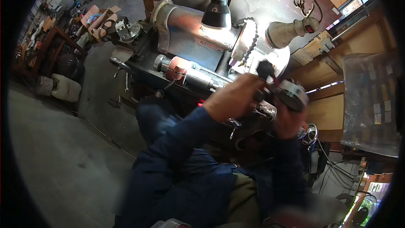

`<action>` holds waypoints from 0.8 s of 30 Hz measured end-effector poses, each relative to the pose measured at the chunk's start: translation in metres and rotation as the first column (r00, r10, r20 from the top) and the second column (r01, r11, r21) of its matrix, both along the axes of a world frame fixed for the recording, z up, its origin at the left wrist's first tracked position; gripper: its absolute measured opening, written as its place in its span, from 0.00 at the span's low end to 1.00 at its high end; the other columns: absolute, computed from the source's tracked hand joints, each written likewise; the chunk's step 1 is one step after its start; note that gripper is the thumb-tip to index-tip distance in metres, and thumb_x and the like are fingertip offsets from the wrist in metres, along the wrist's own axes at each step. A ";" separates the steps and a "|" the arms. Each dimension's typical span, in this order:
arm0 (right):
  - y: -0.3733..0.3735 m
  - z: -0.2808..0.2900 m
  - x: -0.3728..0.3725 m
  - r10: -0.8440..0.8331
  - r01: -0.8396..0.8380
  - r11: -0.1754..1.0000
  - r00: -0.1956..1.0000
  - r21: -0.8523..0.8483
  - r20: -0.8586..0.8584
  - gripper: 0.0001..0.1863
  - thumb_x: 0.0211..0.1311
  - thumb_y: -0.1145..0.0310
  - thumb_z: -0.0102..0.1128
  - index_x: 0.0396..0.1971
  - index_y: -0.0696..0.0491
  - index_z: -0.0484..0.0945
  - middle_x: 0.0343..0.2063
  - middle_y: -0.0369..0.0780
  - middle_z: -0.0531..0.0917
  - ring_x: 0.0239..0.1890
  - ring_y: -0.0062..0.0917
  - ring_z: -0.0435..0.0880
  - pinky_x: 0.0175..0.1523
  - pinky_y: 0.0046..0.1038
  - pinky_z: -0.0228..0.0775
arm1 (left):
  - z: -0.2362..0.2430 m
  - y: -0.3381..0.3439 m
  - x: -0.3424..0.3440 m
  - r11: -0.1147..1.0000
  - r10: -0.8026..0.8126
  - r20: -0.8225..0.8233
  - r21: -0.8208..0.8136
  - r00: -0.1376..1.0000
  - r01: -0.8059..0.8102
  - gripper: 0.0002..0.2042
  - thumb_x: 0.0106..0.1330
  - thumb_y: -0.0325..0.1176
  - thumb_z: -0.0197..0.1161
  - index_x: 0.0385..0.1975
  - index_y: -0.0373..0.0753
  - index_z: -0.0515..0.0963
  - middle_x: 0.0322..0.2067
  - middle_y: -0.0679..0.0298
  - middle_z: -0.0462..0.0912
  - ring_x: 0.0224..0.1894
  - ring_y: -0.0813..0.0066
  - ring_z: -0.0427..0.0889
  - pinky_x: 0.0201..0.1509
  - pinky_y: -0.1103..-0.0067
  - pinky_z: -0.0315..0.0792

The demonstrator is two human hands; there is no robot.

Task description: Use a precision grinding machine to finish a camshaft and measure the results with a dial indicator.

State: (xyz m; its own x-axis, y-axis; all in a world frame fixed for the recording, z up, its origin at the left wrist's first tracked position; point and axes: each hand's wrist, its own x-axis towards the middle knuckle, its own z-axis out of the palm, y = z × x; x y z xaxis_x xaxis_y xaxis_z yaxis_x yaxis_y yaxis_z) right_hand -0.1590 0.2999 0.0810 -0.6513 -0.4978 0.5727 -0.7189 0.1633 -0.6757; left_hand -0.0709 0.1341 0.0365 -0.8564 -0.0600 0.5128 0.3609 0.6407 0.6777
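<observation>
My left hand [234,99] is closed around a dark handled tool [265,69] with a red part, held over the lathe-like machine. My right hand [287,120] grips a round steel piece [293,95] with a dark face, beside that tool; part of its fingers is hidden behind the piece. Below them, a steel spindle [198,79] with a red clamp block [176,68] lies along the machine. A smaller shiny fitting [265,109] sits just under the hands.
A red-and-grey machine housing [192,33], black lamp [217,12] and pale lamp [280,36] stand behind. A small vise-like fixture [126,29] is at left, cluttered shelving [55,42] beyond. Wooden framing and a plastic-covered panel [367,101] border the right; cables [333,164] hang below.
</observation>
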 end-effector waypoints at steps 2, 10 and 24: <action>-0.039 -0.001 0.002 0.159 -0.167 0.983 0.982 0.074 0.098 0.18 0.56 0.75 0.65 0.48 0.59 0.75 0.41 0.47 0.82 0.43 0.29 0.84 0.48 0.28 0.73 | -0.006 -0.041 0.015 0.979 0.194 0.097 -0.078 0.976 -0.187 0.24 0.53 0.29 0.67 0.52 0.36 0.72 0.52 0.50 0.72 0.57 0.50 0.72 0.62 0.69 0.68; -0.111 -0.052 -0.009 0.232 -0.351 0.862 0.915 0.366 0.331 0.17 0.62 0.73 0.63 0.49 0.61 0.71 0.40 0.41 0.82 0.41 0.23 0.83 0.46 0.29 0.75 | -0.018 -0.109 0.053 0.856 0.372 0.000 -0.386 0.928 -0.343 0.17 0.48 0.27 0.69 0.39 0.35 0.74 0.38 0.54 0.77 0.47 0.53 0.75 0.54 0.64 0.67; -0.111 -0.063 -0.012 0.123 -0.321 0.883 0.862 0.342 0.491 0.20 0.59 0.66 0.66 0.47 0.61 0.74 0.39 0.50 0.85 0.44 0.39 0.84 0.51 0.36 0.72 | -0.023 -0.092 0.050 0.797 0.407 -0.111 -0.442 0.907 -0.411 0.20 0.53 0.18 0.58 0.46 0.43 0.75 0.39 0.56 0.79 0.43 0.54 0.76 0.55 0.60 0.64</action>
